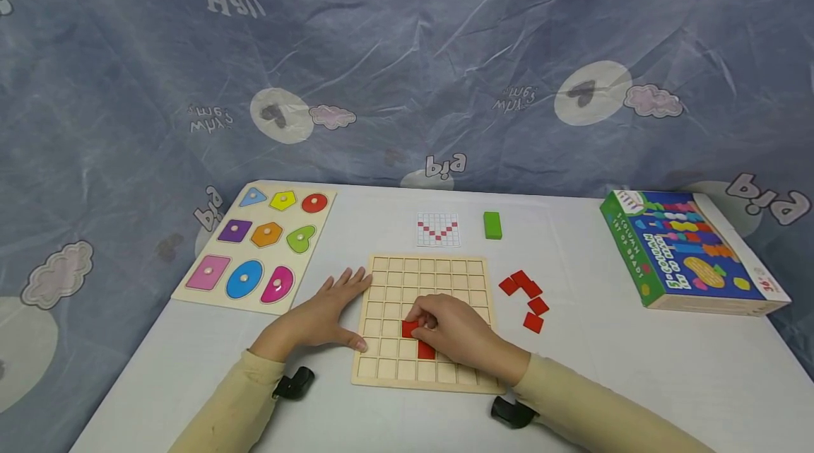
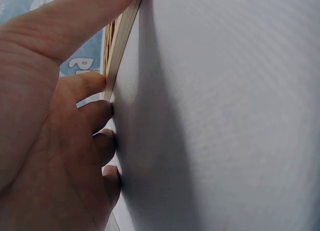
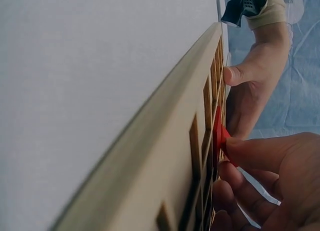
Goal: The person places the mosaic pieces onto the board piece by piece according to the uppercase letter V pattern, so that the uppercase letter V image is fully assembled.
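A wooden grid board (image 1: pixel 386 368) lies flat on the white table. My right hand (image 1: pixel 459 331) is over its middle, pinching a red square tile (image 1: pixel 409 329) between thumb and fingers. The right wrist view has this tile (image 3: pixel 227 147) tilted at the grid; whether it is fully in a cell cannot be told. Diagonally below it, another red tile (image 1: pixel 426 350) sits in a cell. With fingers spread, my left hand (image 1: pixel 321 315) rests at the board's left edge, its thumb touching the rim. In the left wrist view the fingertips meet the board's side (image 2: pixel 120 46).
Several loose red tiles (image 1: pixel 538 306) lie right of the board. Behind it are a pattern card (image 1: pixel 439 220) with a red V and a green block (image 1: pixel 492 225). A shape puzzle board (image 1: pixel 210 241) stands left, a colourful box (image 1: pixel 689 255) right. A patterned cloth (image 1: pixel 407 85) hangs behind.
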The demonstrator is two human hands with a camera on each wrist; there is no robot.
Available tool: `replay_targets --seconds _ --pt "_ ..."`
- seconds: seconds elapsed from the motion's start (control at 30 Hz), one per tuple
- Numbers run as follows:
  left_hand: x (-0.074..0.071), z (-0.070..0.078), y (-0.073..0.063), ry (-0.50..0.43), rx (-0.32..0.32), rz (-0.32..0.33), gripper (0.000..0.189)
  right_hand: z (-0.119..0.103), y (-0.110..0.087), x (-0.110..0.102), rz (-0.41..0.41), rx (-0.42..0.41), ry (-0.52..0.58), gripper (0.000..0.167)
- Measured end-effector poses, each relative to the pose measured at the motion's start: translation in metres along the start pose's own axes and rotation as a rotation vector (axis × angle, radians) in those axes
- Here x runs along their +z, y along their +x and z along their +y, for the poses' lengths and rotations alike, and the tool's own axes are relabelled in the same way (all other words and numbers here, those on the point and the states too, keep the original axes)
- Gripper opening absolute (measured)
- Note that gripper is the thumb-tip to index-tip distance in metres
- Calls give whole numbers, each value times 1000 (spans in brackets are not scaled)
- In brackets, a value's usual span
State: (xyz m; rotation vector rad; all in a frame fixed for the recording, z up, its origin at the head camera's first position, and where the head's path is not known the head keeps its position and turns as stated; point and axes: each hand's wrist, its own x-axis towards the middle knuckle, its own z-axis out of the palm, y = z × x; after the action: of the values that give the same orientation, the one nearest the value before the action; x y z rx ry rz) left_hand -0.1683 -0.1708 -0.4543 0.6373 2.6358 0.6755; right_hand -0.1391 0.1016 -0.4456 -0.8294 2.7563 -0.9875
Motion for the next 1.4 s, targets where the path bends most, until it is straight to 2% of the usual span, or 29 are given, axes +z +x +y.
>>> replay_targets --seconds 0.63,0.9,1.4 --pt "-1 1 -1 -1 -3 -4 119 0 2 4 -11 -58 -62 16" --pt "-1 -1 0 -3 -1 -9 119 0 2 3 -43 -53 -57 19" --pt "-2 1 0 -4 -5 -9 119 1 2 3 -52 -18 -65 22"
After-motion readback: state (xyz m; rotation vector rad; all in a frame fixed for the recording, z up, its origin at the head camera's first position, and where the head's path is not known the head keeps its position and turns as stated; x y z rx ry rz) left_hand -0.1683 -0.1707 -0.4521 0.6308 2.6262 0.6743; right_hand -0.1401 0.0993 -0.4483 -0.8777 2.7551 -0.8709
